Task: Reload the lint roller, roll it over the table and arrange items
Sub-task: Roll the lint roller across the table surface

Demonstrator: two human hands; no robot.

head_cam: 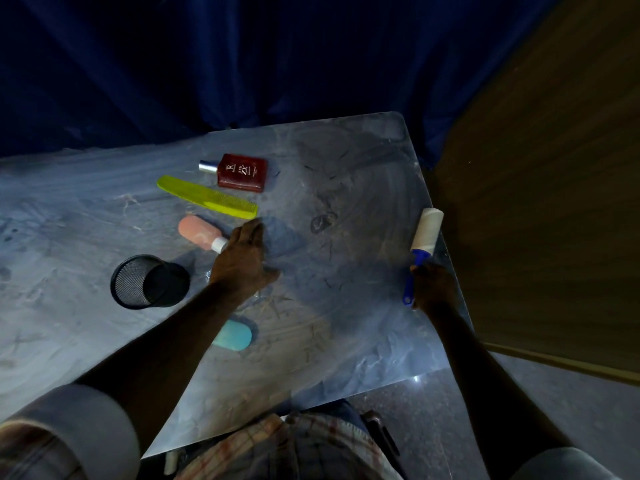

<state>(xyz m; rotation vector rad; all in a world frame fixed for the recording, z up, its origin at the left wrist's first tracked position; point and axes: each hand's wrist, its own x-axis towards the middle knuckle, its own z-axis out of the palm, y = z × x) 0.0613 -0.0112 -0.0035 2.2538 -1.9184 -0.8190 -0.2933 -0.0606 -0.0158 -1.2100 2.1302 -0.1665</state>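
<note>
My right hand (pixel 434 289) grips the blue handle of the lint roller (pixel 424 244), whose white roll points away along the table's right edge. My left hand (pixel 242 261) hovers palm down over the middle of the grey table (pixel 363 188), fingers spread, holding nothing, right beside the white cap of a pink bottle (pixel 199 232). Behind it lie a yellow comb (pixel 207 199) and a dark red perfume bottle (pixel 240 173). A black mesh cup (pixel 149 282) lies on its side to the left. A light blue case (pixel 233 334) shows under my left forearm.
Dark hairs and scuffs are scattered over the table's centre and right half. A dark blue curtain hangs behind the table. A brown wooden panel stands close to the right edge. The near edge of the table is against my body.
</note>
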